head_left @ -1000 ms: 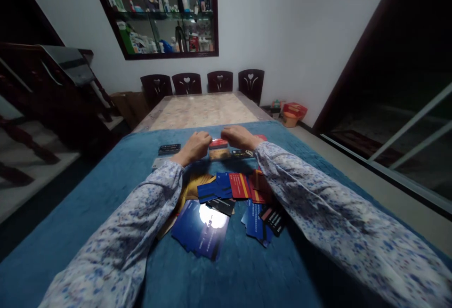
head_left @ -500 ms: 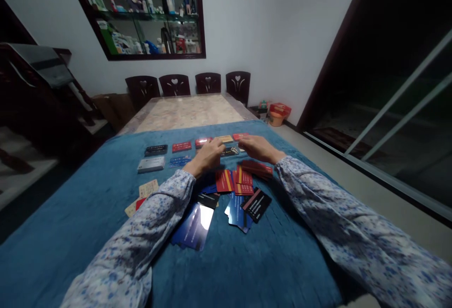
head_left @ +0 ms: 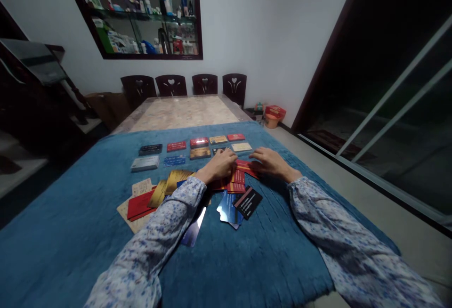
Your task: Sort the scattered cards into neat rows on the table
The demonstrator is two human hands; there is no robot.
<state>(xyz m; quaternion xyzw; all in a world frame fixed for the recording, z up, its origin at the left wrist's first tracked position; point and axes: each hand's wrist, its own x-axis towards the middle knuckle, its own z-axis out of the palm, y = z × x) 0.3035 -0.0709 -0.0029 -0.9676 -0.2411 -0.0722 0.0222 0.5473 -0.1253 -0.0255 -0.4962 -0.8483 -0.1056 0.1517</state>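
Note:
My left hand lies over the upper edge of the loose cards, its fingers bent and touching the red cards. At the right end of those red cards is my right hand, fingers curved and spread around them. Below sit red-and-yellow cards, blue cards and a black card. Gold cards and red envelopes-like cards lie left of my left forearm. Beyond my hands, neat stacks form two rows, among them a black stack and a cream card.
A blue cloth covers the near part of the table, with a bare marbled top beyond it. Several dark chairs stand at the far edge. Right of the table, an orange bucket is on the floor.
Both hands have come back from the rows of stacks to the red cards. The cream card and a dark stack behind them show more now, and the view has shifted slightly.

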